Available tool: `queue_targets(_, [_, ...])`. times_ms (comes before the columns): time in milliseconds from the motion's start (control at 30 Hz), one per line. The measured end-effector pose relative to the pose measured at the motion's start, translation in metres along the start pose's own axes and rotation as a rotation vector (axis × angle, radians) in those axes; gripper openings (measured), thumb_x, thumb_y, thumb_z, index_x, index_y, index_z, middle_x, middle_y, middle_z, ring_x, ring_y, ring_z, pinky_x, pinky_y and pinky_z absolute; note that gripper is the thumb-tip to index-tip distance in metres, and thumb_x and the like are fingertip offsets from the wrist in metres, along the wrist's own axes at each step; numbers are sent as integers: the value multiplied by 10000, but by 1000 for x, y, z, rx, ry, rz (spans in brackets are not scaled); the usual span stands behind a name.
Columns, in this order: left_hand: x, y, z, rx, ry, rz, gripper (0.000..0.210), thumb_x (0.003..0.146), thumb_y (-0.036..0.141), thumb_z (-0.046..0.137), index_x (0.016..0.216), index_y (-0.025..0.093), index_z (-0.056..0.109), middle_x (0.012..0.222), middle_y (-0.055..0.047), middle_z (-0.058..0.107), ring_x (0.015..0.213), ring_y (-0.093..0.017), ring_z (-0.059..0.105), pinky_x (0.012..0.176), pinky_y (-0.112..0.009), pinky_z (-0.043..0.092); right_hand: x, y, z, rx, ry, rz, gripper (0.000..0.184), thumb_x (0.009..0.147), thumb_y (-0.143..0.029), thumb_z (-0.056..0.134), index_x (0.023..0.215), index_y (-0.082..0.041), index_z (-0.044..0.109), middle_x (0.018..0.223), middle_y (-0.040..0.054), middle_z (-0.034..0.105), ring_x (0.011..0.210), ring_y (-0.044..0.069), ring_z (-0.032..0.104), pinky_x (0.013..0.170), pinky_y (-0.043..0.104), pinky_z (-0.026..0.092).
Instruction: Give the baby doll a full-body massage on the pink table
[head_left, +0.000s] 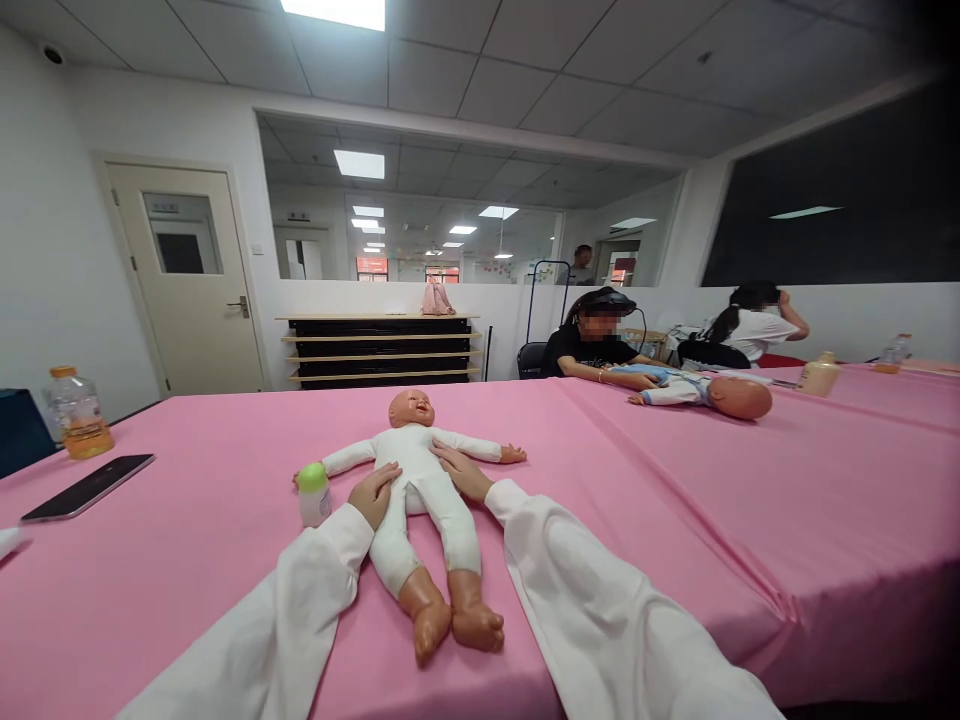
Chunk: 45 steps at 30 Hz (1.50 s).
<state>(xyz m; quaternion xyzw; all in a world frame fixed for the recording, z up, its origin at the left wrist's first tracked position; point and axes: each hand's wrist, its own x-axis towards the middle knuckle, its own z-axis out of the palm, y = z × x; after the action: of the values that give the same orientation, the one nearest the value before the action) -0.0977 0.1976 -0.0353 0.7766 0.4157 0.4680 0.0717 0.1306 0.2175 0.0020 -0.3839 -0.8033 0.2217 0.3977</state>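
A baby doll (415,455) with a white cloth body lies on its back on the pink tablecloth (247,470), head away from me and feet toward me. Its arms are spread wide. My left hand (374,494) rests on the doll's side near the hip, fingers laid flat on the cloth. On the opposite side, my right hand (462,473) lies against the torso with its fingers stretched out. Neither hand grips anything. Beside my left hand stands a small white bottle with a green cap (314,495), close to the doll's hand.
A phone (90,488) and a drink bottle (78,415) are at the left. Across the table a person (592,340) handles another doll (720,393). A lotion bottle (818,376) stands beyond it. A second person (750,325) sits at the far right.
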Motion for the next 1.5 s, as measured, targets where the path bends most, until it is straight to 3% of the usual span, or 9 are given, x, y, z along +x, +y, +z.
queue_targets(233, [-7, 36, -17, 89, -153, 254, 391, 715, 54, 384, 959, 209, 648, 1006, -27, 683, 991, -179, 619, 993, -444, 405, -7, -39, -16, 65, -101, -46, 339, 828, -395, 477, 1025, -201, 673, 1184, 83, 600, 1166, 225, 508, 1035, 388, 351])
queue_targets(367, [19, 52, -16, 163, -348, 507, 364, 721, 20, 394, 935, 192, 633, 969, -40, 681, 931, -172, 623, 916, -375, 453, 26, -40, -15, -45, -310, -162, 344, 851, -361, 454, 1084, -188, 638, 1176, 75, 609, 1137, 201, 531, 1000, 385, 390])
queue_targets(533, [55, 57, -5, 219, -417, 678, 277, 749, 40, 401, 860, 161, 625, 891, -53, 671, 808, -173, 608, 732, -305, 477, 87, -23, 5, -182, -516, -301, 295, 857, -291, 476, 1062, -171, 650, 1160, 73, 621, 1156, 182, 519, 994, 318, 384])
queue_targets(667, [66, 61, 9, 78, -431, 677, 307, 812, 115, 400, 1035, 176, 603, 1017, -56, 648, 904, -173, 577, 796, -289, 446, 121, -16, 24, -274, -633, -377, 265, 850, -295, 507, 1050, -206, 656, 1121, 35, 646, 1132, 170, 535, 976, 284, 383])
queue_targets(800, [64, 58, 20, -41, -458, 475, 361, 808, 91, 377, 1039, 226, 619, 1063, -10, 639, 972, -162, 549, 866, -300, 403, 134, -13, 36, -375, -682, -429, 259, 866, -303, 481, 1020, -214, 670, 1144, 33, 633, 1175, 192, 499, 1004, 321, 350])
queue_targets(900, [62, 54, 21, -81, -456, 334, 381, 821, 92, 361, 1030, 268, 626, 1063, 25, 641, 985, -152, 543, 902, -319, 372, 136, -6, 39, -350, -619, -416, 283, 877, -302, 460, 1050, -197, 658, 1146, 46, 631, 1194, 203, 483, 999, 328, 361])
queue_targets(1100, [57, 48, 17, -97, -389, 109, 356, 836, 150, 358, 1079, 239, 603, 1127, -6, 614, 1084, -156, 512, 972, -342, 347, 119, 19, 31, -206, -314, -265, 328, 894, -295, 396, 1058, -167, 650, 1189, 76, 601, 1152, 182, 521, 1019, 351, 362])
queue_targets(1333, [40, 30, 13, 42, -231, -51, 350, 854, 235, 376, 1121, 232, 601, 1252, -57, 516, 1156, -202, 470, 1003, -418, 348, 61, 30, 7, -107, -42, -174, 375, 901, -293, 335, 1142, -163, 591, 1242, 80, 561, 1208, 178, 463, 1059, 416, 319])
queue_targets(1500, [21, 16, 6, 42, -71, -54, 315, 825, 168, 408, 1054, 196, 623, 1133, -68, 586, 1064, -188, 534, 941, -396, 420, 16, 14, 2, -63, 80, -39, 380, 880, -302, 382, 1196, -175, 550, 1294, 82, 513, 1251, 206, 414, 1076, 439, 294])
